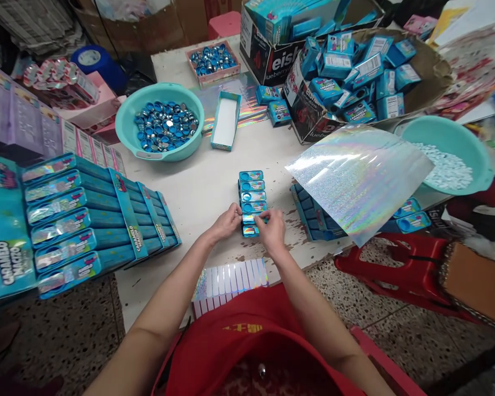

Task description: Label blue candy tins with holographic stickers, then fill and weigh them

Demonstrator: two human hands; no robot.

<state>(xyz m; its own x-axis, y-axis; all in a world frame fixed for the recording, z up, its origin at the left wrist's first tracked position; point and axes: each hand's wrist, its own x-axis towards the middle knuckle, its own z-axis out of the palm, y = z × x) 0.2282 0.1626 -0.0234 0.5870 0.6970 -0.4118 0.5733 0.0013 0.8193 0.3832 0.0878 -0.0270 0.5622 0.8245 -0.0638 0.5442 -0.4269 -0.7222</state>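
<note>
Two hands [230, 221] [273, 230], six blue boxes [253, 207]

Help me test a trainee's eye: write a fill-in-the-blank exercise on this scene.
1. The left hand and right hand are at the ____ end of the row of small boxes, not the far one.
2. The plastic stool beside the table is ____.
3. The basin on the picture's right holds small ____ pieces.
Missing words: near; red; white.
</note>
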